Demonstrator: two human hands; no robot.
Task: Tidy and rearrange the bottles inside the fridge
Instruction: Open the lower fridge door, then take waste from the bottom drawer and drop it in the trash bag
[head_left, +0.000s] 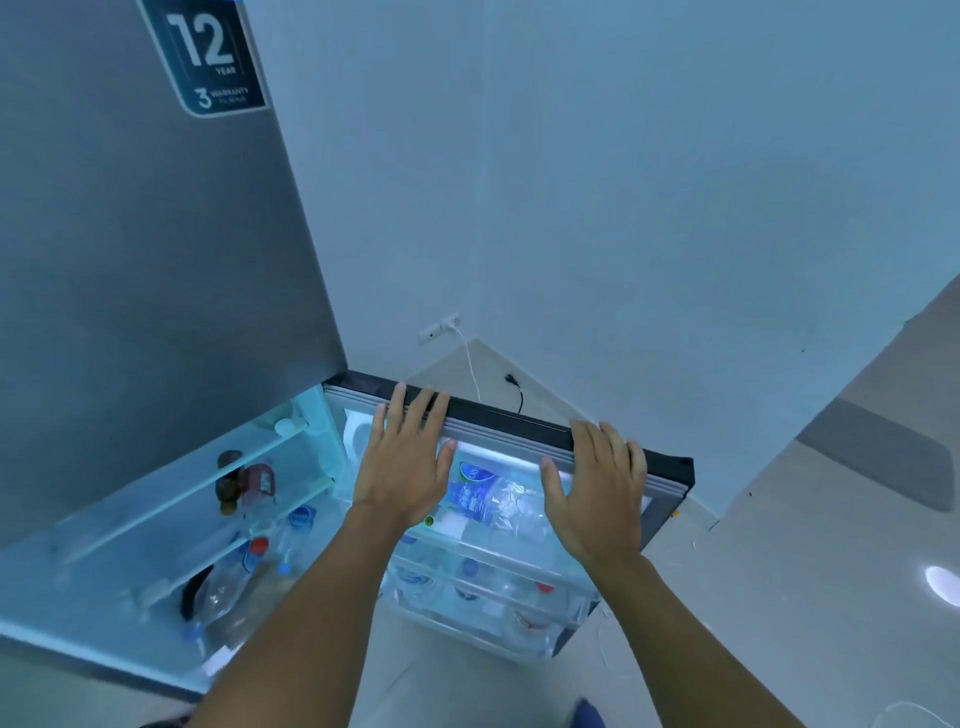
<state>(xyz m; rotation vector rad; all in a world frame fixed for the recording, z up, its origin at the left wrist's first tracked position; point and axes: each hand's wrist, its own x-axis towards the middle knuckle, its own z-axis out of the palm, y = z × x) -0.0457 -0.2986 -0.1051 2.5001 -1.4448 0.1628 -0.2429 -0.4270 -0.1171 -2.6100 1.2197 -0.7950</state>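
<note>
Left hand (402, 467): lay flat, fingers spread, tips on the top edge of the open door (524, 423); grasped nothing.
Right hand (597, 486): likewise splayed on that edge, nothing grasped.
Bottles (488, 499): stood in the door racks below the hands; more lay on the fridge shelves (176, 506) at left.
</note>
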